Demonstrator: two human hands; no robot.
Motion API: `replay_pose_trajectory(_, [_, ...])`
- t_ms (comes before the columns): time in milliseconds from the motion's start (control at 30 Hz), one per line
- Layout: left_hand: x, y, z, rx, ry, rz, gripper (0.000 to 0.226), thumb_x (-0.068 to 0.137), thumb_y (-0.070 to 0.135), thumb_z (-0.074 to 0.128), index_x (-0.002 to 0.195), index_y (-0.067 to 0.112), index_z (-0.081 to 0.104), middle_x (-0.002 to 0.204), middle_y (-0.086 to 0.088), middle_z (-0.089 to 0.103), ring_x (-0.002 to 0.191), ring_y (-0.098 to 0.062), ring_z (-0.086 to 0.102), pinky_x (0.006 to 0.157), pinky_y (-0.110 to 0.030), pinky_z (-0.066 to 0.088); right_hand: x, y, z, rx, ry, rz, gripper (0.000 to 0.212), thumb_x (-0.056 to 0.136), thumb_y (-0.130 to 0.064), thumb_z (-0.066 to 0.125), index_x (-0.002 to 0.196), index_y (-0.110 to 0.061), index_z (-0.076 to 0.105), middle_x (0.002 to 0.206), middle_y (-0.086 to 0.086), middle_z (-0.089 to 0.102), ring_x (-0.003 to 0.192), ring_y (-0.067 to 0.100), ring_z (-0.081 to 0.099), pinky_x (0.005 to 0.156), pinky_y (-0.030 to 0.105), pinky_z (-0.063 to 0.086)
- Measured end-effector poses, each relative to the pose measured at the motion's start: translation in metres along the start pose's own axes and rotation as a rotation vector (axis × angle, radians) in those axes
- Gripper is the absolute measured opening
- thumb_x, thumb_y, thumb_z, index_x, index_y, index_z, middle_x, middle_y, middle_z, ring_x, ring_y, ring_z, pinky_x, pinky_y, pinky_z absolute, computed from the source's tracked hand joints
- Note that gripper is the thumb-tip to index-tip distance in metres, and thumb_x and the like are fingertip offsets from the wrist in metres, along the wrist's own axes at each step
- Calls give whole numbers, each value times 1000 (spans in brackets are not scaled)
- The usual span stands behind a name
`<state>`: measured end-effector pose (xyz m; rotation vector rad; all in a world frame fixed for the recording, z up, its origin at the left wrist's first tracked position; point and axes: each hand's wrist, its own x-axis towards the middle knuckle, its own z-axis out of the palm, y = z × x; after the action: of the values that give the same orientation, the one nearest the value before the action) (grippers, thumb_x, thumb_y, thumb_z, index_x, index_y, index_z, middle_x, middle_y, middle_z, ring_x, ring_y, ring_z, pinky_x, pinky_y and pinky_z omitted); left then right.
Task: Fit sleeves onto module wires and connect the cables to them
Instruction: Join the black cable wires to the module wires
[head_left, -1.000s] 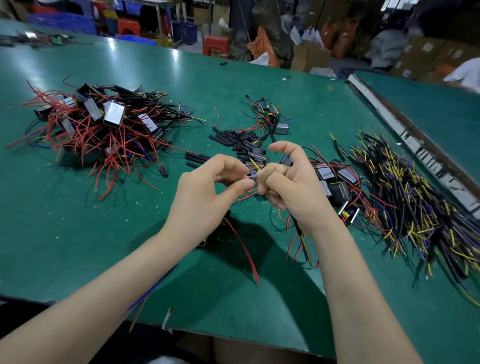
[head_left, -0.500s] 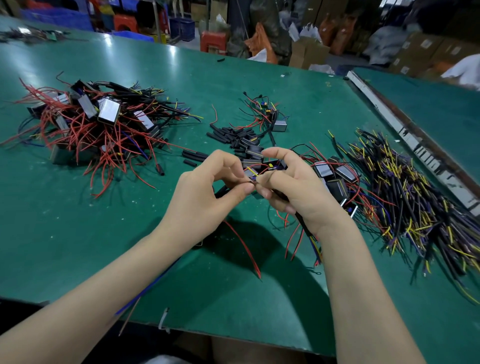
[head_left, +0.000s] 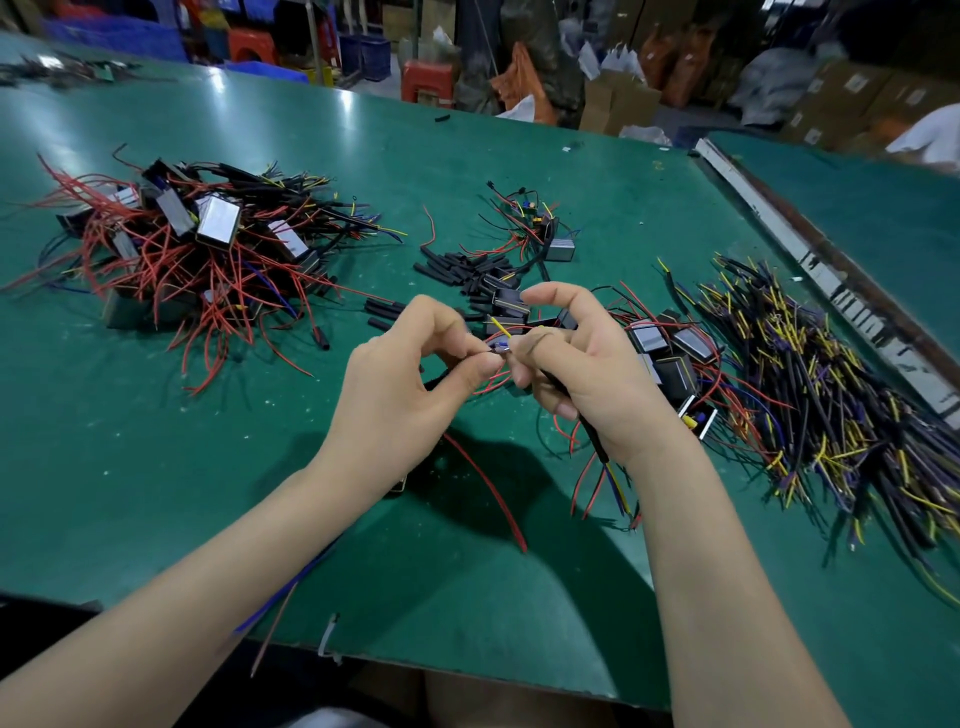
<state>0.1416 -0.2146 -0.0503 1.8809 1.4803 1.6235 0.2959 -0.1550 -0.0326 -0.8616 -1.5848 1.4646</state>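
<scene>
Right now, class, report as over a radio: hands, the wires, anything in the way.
Left hand pinching wire end. Right hand gripping black cable, fingertips meeting left's at blue wire tip. Loose sleeves lie beyond; nothing blocking.

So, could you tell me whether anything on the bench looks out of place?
One black sleeve piece lies alone far up the green table, apart from the sleeve pile. A white cable tie hangs over the near edge.

Both arms are bare all the way up, no sleeves, no gloves. Left hand (head_left: 400, 400) and right hand (head_left: 597, 384): no rings or watch, nails short.
</scene>
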Motion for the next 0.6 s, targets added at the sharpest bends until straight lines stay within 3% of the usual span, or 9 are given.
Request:
replay_pose_trajectory(100, [-2,-5,-4,25,-57,-24,20,81,22,73,90,25,55,81,18,64,78,6,59,71,-5,37,0,0,0,3,8,-14,31,85,1,50,107,-19,45,56,-1,61,32,10,31,36,16,26])
replay_pose_trajectory(200, [-5,-10,-9,106,-94,-31,17,80,23,74,93,23,63,77,19,63,76,4,58,70,-1,35,0,-1,-1,20,13,-18,30,88,5,48,107,-18,45,56,-1,60,33,9,31,35,16,27])
replay_pose_trajectory(333, [-5,-9,-12,192,-87,-2,15,81,30,68,90,19,71,76,25,60,77,-1,56,69,0,33,-1,-2,-1,14,-22,3,35,77,-11,55,109,-20,45,57,0,61,33,9,32,35,16,27])
replay_pose_trajectory(467, [-4,-6,-11,194,-98,33,23,87,34,58,89,17,73,80,17,65,77,-4,58,70,-10,39,-1,-2,-1,15,-22,1,36,76,-13,56,110,-20,45,56,0,62,34,9,34,34,15,27])
replay_pose_trajectory(600, [-2,-4,-10,213,-84,46,19,84,29,63,90,15,74,79,22,59,78,-3,55,74,-13,39,-1,-2,-1,7,-31,-8,36,76,-12,56,109,-21,45,57,0,62,36,11,35,35,15,27])
